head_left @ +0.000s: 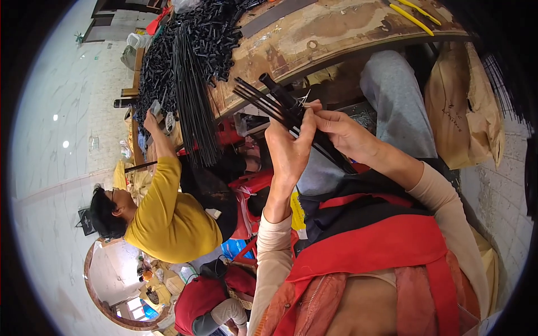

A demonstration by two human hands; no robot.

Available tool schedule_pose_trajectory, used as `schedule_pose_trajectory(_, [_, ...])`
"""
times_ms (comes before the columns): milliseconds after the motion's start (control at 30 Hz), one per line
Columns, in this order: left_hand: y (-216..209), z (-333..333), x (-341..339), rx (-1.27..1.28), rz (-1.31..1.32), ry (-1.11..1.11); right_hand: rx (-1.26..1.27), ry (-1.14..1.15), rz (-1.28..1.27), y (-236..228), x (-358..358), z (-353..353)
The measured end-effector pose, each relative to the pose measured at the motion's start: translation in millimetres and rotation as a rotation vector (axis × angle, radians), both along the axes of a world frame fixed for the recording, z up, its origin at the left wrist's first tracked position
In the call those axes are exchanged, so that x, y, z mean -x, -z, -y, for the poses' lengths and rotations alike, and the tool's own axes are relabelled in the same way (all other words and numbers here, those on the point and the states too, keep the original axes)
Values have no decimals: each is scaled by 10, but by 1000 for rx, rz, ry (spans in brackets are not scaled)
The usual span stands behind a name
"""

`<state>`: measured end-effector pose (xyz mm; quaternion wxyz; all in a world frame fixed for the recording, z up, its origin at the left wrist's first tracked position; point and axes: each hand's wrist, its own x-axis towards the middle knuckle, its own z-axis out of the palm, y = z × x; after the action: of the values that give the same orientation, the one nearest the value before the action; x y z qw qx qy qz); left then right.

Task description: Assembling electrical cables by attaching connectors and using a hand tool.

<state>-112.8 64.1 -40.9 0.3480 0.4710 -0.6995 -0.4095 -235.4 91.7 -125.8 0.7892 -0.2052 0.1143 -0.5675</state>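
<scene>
Over my lap, my left hand [288, 148] is closed around a bundle of thin black rods [259, 102]. A thicker black tubular piece [280, 92] lies along the rods, its end pointing up and left. My right hand [344, 134] is beside the left, fingertips pinched together at the bundle. A thin white strand [305, 98], perhaps a tie, sticks out by the fingers. The lower part of the bundle runs down behind my hands toward my lap. What exactly the right fingertips grip is partly hidden.
On the wooden table [291, 42] lies a big heap of black tubular pieces [190, 36]. Long black rods [193, 106] overhang its edge. Yellow-handled pliers [412, 19] lie at the far right. A person in yellow [174, 229] reaches across at left; a brown sack [451, 106] stands right.
</scene>
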Motion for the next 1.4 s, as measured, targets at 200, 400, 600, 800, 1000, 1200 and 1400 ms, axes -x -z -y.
schedule_pose_trajectory(200, [-2, -55, 135, -32, -156, 1, -55, -12, 55, -17, 80, -61])
schedule_pose_trajectory(400, [-15, -66, 177, -85, -272, 121, -50, -6, 47, -119, 175, -104])
schedule_pose_trajectory(600, [-101, 25, 117, -131, -84, 241, 419, 270, -1140, -219, 949, 83])
schedule_pose_trajectory(800, [211, -104, 256, -350, -625, 322, 331, 1339, -2511, -414, 2384, 799])
schedule_pose_trajectory(1000, [279, -90, 405, -516, -751, 161, 367, 1051, -2114, -6, 3087, 1075])
schedule_pose_trajectory(1200, [328, -79, 379, -471, -777, 177, 689, 1042, -2344, -178, 2817, 1163])
schedule_pose_trajectory(1400, [192, -207, 348, -450, -683, 78, 658, 828, -2282, -197, 2821, 1235])
